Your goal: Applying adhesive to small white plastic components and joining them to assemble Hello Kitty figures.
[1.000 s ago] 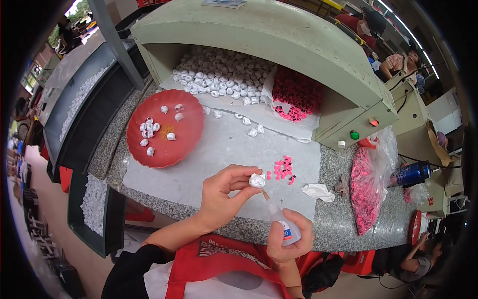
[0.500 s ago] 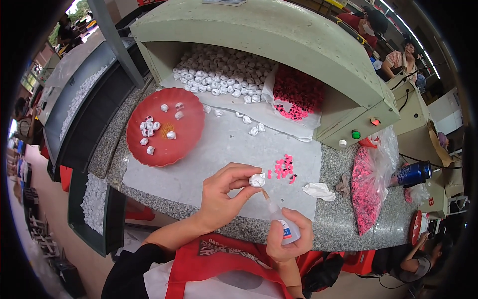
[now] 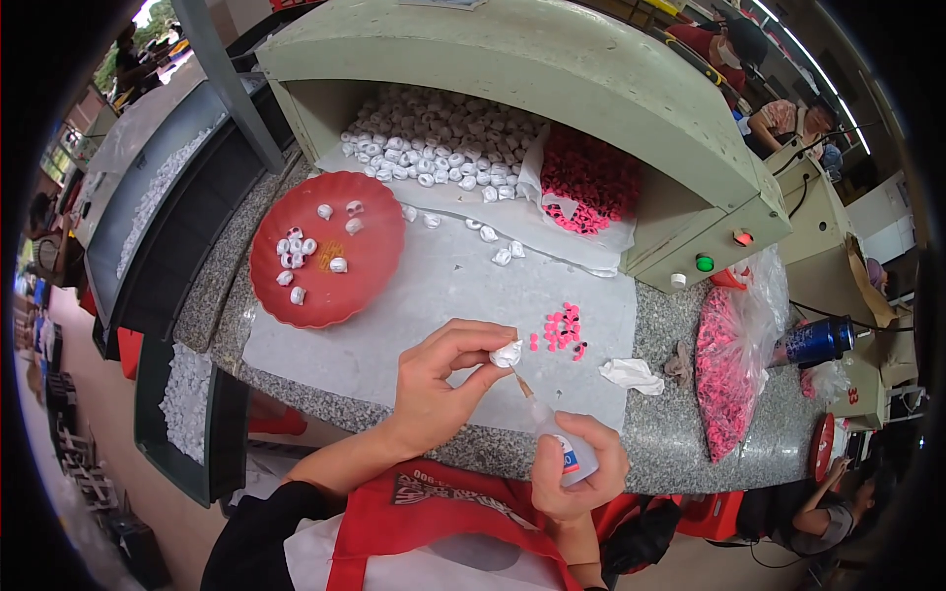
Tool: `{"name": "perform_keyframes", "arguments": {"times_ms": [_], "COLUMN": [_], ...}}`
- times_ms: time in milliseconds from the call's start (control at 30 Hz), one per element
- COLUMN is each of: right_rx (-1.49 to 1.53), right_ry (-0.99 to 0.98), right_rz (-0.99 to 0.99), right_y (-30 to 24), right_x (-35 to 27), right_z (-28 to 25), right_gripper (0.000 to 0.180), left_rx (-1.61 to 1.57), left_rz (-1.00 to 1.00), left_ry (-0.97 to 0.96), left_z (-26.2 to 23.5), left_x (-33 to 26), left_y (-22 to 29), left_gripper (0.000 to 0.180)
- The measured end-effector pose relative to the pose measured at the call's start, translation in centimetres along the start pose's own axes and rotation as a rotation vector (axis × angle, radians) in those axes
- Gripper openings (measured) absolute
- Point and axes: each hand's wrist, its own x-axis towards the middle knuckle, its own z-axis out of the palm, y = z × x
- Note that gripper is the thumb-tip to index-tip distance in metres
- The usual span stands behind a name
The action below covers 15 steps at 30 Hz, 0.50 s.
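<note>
My left hand pinches a small round white piece between thumb and fingertips, above the white paper sheet. In my right hand is a clear squeeze bottle with a narrow pointed tip. The bottle leans up and left, its tip at the lower edge of the white piece; whether they touch is hard to tell. Several small pink pieces lie loose on the paper just beyond. Off to the left, a red scalloped plate carries several more white pieces.
Behind the paper stands a pale green metal box with heaped white pieces and a pink pile inside. A crumpled white tissue and a bag of pink pieces lie right. Dark green bins stand left. Other people sit farther off.
The bottle and my right hand have shifted slightly right and down. The white piece has turned a little in my left fingers, which have moved slightly left.
</note>
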Motion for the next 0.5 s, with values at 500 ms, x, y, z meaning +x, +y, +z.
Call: {"name": "perform_keyframes", "arguments": {"times_ms": [500], "right_rx": [0.027], "right_ry": [0.029], "right_rz": [0.0], "right_y": [0.1], "right_x": [-0.33], "right_z": [-0.19], "right_gripper": [0.027], "left_rx": [-0.447], "left_rz": [-0.352], "left_ry": [-0.13], "left_z": [-0.81], "left_x": [0.41], "left_y": [0.67], "left_gripper": [0.028]}}
